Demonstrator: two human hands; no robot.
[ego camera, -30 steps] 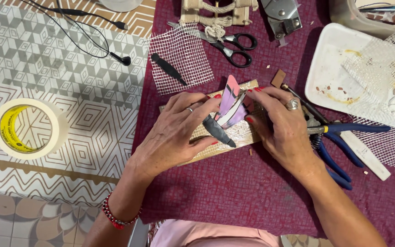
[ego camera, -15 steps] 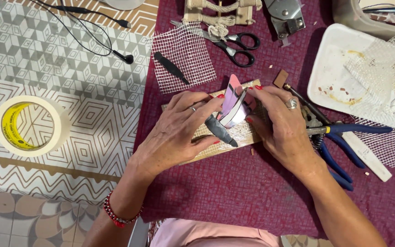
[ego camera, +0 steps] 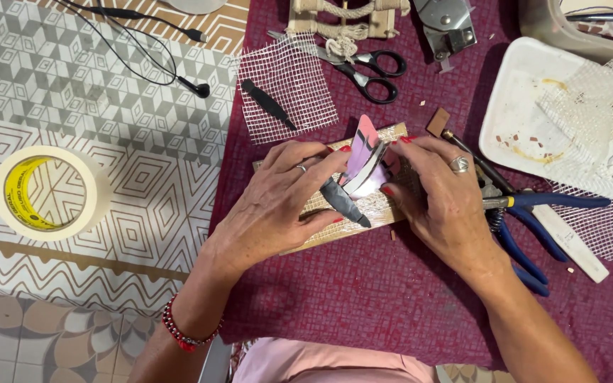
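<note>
A small pink, purple and black curved piece (ego camera: 365, 157) is pinched upright between the fingers of the left hand (ego camera: 282, 202) and the right hand (ego camera: 445, 198), over a mesh-covered rectangular wooden board (ego camera: 342, 225) lying on the maroon cloth of the desk (ego camera: 363, 298). Both hands' fingers are closed on the piece, palms resting on the board. Blue-handled pliers (ego camera: 526, 227) are seen just right of the right hand. A white mesh square (ego camera: 289, 85) with a black sliver on it lies far of the board, black-handled scissors (ego camera: 370, 71) beyond it. A roll of masking tape (ego camera: 47, 191) sits well left; a white foam tray (ego camera: 526, 113) far right.
</note>
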